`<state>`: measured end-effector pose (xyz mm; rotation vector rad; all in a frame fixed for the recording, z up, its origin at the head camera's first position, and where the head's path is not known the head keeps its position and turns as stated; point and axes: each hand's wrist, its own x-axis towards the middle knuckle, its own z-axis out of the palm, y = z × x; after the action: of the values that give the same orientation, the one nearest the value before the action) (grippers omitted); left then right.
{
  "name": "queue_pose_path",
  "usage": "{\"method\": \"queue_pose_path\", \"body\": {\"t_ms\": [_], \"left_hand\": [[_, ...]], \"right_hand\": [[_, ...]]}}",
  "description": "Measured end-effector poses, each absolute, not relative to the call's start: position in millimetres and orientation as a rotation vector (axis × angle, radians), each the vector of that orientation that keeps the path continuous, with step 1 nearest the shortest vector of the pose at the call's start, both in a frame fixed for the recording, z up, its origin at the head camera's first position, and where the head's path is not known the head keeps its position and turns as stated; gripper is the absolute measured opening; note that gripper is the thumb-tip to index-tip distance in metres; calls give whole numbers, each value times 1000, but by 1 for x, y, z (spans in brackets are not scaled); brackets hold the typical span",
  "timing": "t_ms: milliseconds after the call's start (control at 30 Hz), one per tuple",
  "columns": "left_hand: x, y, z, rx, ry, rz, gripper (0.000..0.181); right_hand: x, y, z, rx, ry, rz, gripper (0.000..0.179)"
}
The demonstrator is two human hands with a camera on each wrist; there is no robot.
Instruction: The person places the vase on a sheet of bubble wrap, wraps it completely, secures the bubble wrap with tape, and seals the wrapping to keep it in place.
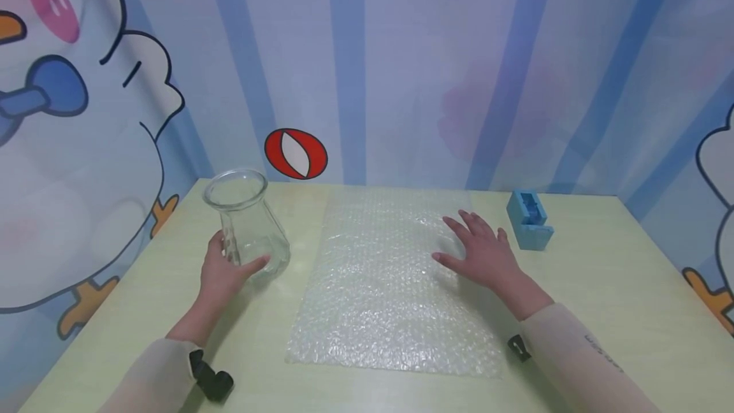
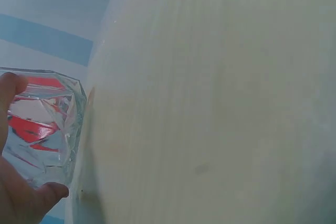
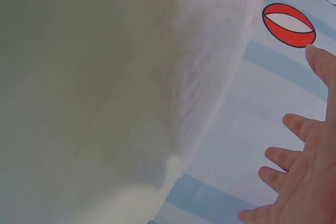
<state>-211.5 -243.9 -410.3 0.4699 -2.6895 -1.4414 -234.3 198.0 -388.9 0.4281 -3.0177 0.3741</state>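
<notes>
A clear glass vase (image 1: 252, 228) with a flared rim stands upright at the left of the table. My left hand (image 1: 223, 273) grips its lower body, thumb on the near side and fingers round the left. In the left wrist view, thumb and fingers sit on either side of the faceted glass (image 2: 47, 124). A sheet of bubble wrap (image 1: 390, 298) lies flat in the middle of the table. Over its right edge hovers my right hand (image 1: 487, 257), fingers spread and holding nothing. The right wrist view also shows that hand (image 3: 304, 182) with its fingers apart.
A blue tape dispenser (image 1: 530, 225) stands at the back right of the pale table (image 1: 602, 298). Behind the table hangs a striped blue cloth (image 1: 401, 69) with cartoon prints, including a red and white ball (image 1: 295, 153).
</notes>
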Motion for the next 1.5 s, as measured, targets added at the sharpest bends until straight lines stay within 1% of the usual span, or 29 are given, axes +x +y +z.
{"method": "queue_pose_path", "body": {"t_ms": [433,667,833,1033,1500], "left_hand": [[-210,-236,-390,416,-2626,-1374,107],[-206,-230,-382,293,-2666,-1238,106],[-203,-223,-375,262,-2715,-1150,103],[-202,-215,-372,185,-2719,-1073,99],[-203,-202,-366,47,-2764,-873,95]], "right_hand": [[-231,203,-385,422,-3010,348,77],[-228,203,-380,435,-3004,353,75],[-226,203,-378,446,-2986,336,75],[-225,204,-376,461,-2980,337,76],[-219,198,-365,495,-2963,341,76]]}}
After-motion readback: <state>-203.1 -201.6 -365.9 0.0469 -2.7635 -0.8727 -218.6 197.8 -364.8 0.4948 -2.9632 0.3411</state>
